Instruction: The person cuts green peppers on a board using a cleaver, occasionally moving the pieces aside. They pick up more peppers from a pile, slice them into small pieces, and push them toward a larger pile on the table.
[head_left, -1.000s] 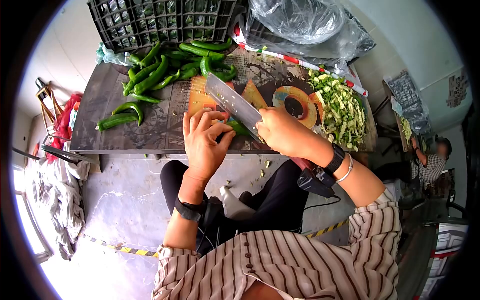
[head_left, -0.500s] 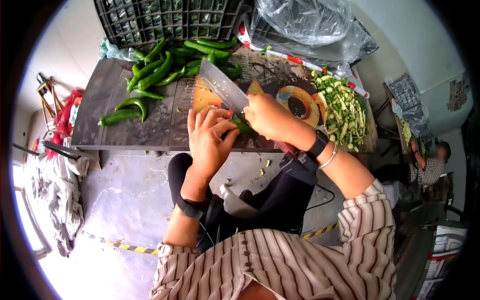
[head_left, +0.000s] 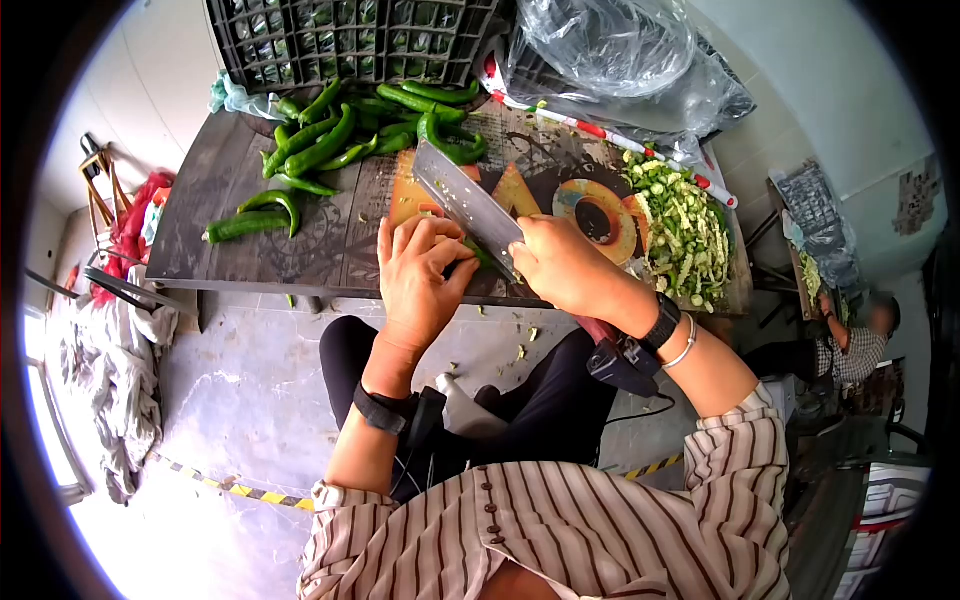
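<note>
The right hand (head_left: 567,262), wrapped round the knife (head_left: 465,202), had drawn it back from the pile (head_left: 325,148). Nearer than the pile, the left hand (head_left: 420,275) pinched a pepper (head_left: 479,251).

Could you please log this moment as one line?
left hand: holding partly hidden green pepper piece; right hand: holding broad grey metal cleaver; left side: long green whole peppers; right side: pale-green chopped pepper heap

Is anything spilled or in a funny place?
Yes, little green bits are on the floor, by the table's near edge. That looks odd because the chopped peppers are piled up on top.
</note>
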